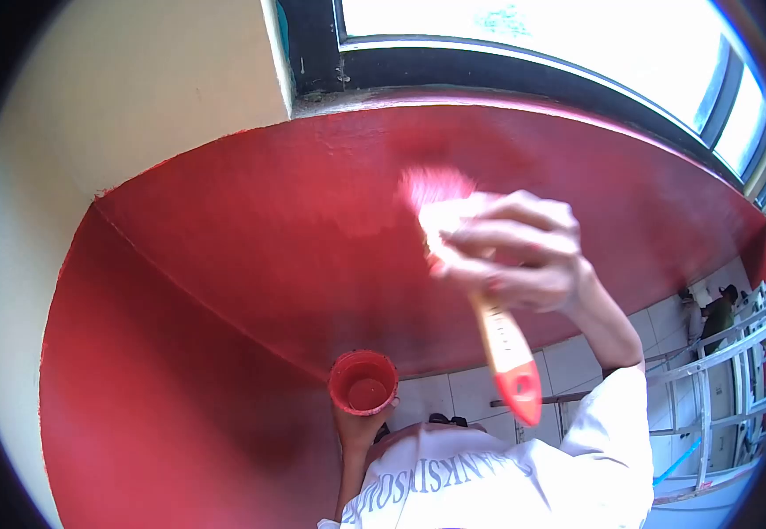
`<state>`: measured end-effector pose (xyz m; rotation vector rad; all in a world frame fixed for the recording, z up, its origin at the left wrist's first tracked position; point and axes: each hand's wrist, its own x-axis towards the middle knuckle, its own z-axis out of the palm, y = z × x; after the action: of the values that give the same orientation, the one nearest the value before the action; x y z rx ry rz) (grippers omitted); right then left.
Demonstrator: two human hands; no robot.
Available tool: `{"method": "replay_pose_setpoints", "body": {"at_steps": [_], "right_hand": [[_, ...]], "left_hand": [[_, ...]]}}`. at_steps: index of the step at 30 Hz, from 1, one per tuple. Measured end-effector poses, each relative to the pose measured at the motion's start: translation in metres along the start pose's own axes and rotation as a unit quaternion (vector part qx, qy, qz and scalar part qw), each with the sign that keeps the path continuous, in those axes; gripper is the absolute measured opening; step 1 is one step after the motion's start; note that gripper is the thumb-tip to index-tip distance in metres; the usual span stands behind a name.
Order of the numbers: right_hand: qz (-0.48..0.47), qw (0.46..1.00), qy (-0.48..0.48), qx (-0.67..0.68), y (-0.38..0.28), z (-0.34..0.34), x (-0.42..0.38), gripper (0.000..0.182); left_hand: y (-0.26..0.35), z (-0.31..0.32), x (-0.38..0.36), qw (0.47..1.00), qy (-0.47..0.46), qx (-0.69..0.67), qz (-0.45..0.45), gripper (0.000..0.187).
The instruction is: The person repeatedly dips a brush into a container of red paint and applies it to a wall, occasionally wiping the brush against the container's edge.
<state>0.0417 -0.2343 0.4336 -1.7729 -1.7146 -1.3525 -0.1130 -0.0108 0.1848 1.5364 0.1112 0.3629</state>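
Observation:
My right hand (524, 251) is closed around a paintbrush (502, 339) with a wooden handle and a red handle tip. The brush's bristles, coated in red and blurred by motion, point up and left close in front of the red wall (268, 229). Low down near my chest, my left hand (363, 428) grips a small red paint pot (339, 388) from below and the side. The pot's open top faces up, its rim and inner wall smeared red. Part of my left hand is hidden behind the pot.
Above the red wall runs a dark window frame (489, 75) with a ledge. A cream wall (162, 88) borders the red at left. On the right, a metal ladder (709, 379) lies over the white tiled floor (568, 366), with a person (718, 317) beyond it.

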Motion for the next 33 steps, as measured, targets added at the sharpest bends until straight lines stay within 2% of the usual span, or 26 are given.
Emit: {"method": "replay_pose_setpoints", "body": {"at_steps": [1,3,7,9,12,15,16,17,19,20,21,24,25,27,30,31,33], "right_hand": [[-0.022,0.997,0.047,-0.049,0.007,-0.006,0.011,0.030],[-0.047,0.991,0.042,-0.117,0.022,-0.005,0.015,0.031],[-0.016,0.992,-0.100,-0.071,-0.002,0.017,-0.026,0.027],[0.005,0.999,-0.048,0.011,-0.005,0.001,-0.012,0.026],[-0.059,0.990,0.070,-0.108,0.020,-0.014,0.011,0.032],[-0.043,0.992,-0.067,-0.100,0.022,0.005,-0.014,0.032],[-0.014,0.991,-0.120,-0.061,0.008,0.007,-0.026,0.034],[0.018,0.992,-0.126,-0.003,-0.003,0.008,-0.032,0.032],[0.021,0.997,-0.052,0.047,-0.002,-0.012,-0.018,0.034],[0.010,1.000,0.015,-0.007,0.007,-0.021,-0.007,0.036],[-0.004,0.996,0.039,-0.078,0.016,-0.030,-0.005,0.040],[-0.033,0.989,-0.026,-0.138,0.027,-0.006,-0.026,0.030],[-0.001,0.984,-0.120,-0.128,0.011,0.003,-0.060,0.025],[0.039,0.981,-0.187,0.026,-0.012,0.018,-0.075,0.027],[0.121,0.983,-0.132,0.039,0.006,-0.010,-0.051,0.030],[0.129,0.990,-0.063,-0.005,0.018,-0.022,-0.033,0.031],[0.065,0.988,0.079,-0.119,0.032,-0.033,-0.020,0.028]], "left_hand": [[0.001,-0.001,-0.001,1.000,-0.013,-0.012,-0.018,0.077],[-0.008,-0.003,-0.005,1.000,-0.003,0.010,-0.014,0.077],[-0.003,-0.001,-0.002,1.000,-0.016,0.013,0.018,0.077],[0.000,0.002,0.002,1.000,-0.015,-0.009,0.009,0.077],[-0.006,-0.002,-0.001,0.999,-0.019,-0.013,-0.025,0.078],[-0.001,0.000,-0.002,1.000,-0.013,-0.003,-0.016,0.079],[0.002,0.002,0.000,1.000,-0.008,0.000,-0.005,0.078],[-0.002,0.002,0.003,1.000,-0.011,-0.003,0.007,0.080],[-0.009,0.000,0.003,1.000,-0.013,-0.006,0.024,0.084],[-0.009,0.001,0.000,1.000,-0.010,-0.004,0.019,0.085],[-0.004,0.004,0.001,1.000,-0.009,-0.001,0.015,0.085],[-0.004,0.006,0.000,1.000,-0.013,0.010,0.002,0.080],[-0.005,0.006,0.001,1.000,-0.015,0.014,-0.001,0.077],[-0.001,0.005,0.005,0.999,-0.033,-0.017,0.006,0.077],[0.000,0.011,0.005,1.000,-0.013,-0.013,0.004,0.076],[0.000,0.011,0.005,1.000,-0.006,-0.001,0.001,0.076],[-0.001,0.013,0.006,1.000,-0.014,0.004,-0.001,0.076]]}}
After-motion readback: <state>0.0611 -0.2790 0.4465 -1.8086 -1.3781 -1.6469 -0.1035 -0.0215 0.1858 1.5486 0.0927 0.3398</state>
